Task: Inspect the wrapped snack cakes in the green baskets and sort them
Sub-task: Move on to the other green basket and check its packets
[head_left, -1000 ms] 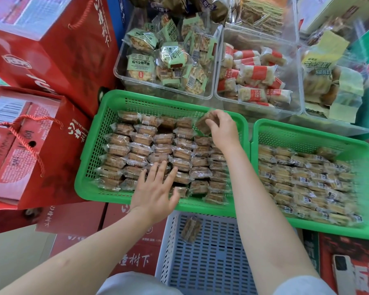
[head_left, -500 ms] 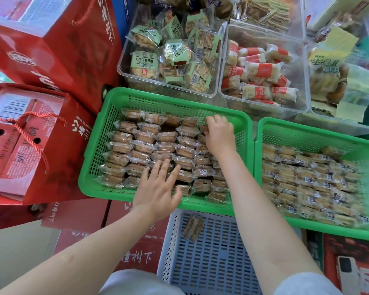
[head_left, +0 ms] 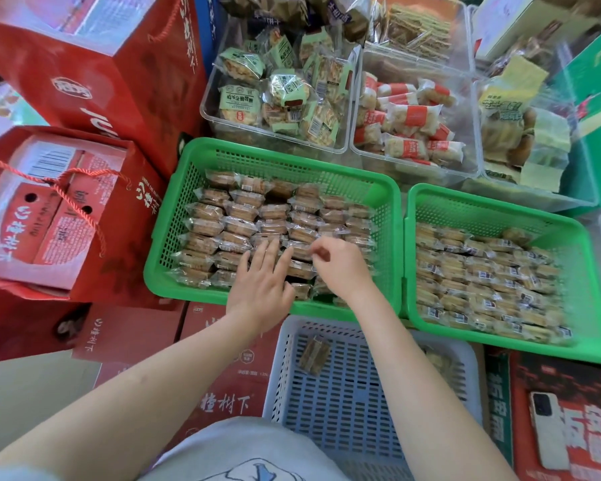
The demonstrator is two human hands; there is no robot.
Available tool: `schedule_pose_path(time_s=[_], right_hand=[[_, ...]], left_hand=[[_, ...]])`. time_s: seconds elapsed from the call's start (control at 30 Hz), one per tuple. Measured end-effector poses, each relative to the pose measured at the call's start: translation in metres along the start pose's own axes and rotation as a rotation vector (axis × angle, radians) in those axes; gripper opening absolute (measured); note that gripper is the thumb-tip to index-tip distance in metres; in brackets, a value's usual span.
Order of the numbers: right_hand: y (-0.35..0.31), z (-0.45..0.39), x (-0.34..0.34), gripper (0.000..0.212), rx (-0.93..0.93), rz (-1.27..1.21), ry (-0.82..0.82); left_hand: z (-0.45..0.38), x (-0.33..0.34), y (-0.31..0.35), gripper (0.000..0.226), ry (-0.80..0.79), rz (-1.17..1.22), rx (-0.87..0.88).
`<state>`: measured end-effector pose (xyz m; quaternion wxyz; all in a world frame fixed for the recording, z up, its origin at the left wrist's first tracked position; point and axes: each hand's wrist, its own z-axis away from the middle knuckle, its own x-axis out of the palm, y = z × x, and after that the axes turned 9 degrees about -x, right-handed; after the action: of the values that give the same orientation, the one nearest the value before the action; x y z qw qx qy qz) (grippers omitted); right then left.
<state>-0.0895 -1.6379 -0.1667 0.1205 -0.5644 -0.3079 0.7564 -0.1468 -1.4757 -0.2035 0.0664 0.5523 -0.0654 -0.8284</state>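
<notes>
1. Red gift boxes (head_left: 66,216) are standing at far left, beside the left green basket (head_left: 174,216)
2. Snack cakes (head_left: 243,216) are lying in rows inside it, long sides running left to right
3. Left hand (head_left: 262,286) is resting flat on the near rows, fingers straight and spread
4. Right hand (head_left: 340,269) is hovering just beside it, fingertips curled as if pinching; whether on a wrapper, cannot tell
5. Unchecked cakes are lying just ahead of both hands, the right one nearer
6. Right green basket (head_left: 493,210) is holding more cakes
7. Grey crate (head_left: 344,404), below, is holding one cake
</notes>
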Motion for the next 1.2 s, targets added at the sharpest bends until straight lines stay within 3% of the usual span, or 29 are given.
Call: schedule_pose_path(time_s=[0.1, 0.2, 0.37, 0.5, 0.87, 1.0, 1.1, 1.2], right_hand=[[-0.004, 0.024, 0.02, 0.027, 0.029, 0.101, -0.175], [-0.006, 0.034, 0.033, 0.027, 0.038, 0.173, -0.214], [-0.01, 0.023, 0.038, 0.034, 0.061, 0.27, -0.281], [-0.015, 0.011, 0.04, 0.03, 0.0, 0.413, -0.373], [-0.021, 0.013, 0.041, 0.036, -0.141, 0.44, -0.273], [-0.027, 0.008, 0.036, 0.026, -0.094, 0.458, -0.273], [-0.031, 0.015, 0.034, 0.027, -0.025, 0.614, -0.249], [-0.037, 0.023, 0.038, 0.021, 0.039, 0.625, -0.24]], left_hand=[[0.01, -0.004, -0.013, 0.064, 0.052, 0.043, 0.049], [0.028, 0.003, -0.033, 0.061, 0.126, 0.091, 0.08], [0.043, 0.011, -0.05, 0.067, 0.058, -0.025, 0.091], [0.043, 0.006, -0.049, 0.06, 0.032, -0.031, 0.084], [0.041, 0.006, -0.048, 0.062, 0.011, -0.064, 0.085], [0.041, 0.006, -0.048, 0.062, 0.002, -0.054, 0.085], [0.039, 0.008, -0.048, 0.062, 0.007, -0.055, 0.083], [0.039, 0.008, -0.049, 0.075, 0.011, -0.076, 0.085]])
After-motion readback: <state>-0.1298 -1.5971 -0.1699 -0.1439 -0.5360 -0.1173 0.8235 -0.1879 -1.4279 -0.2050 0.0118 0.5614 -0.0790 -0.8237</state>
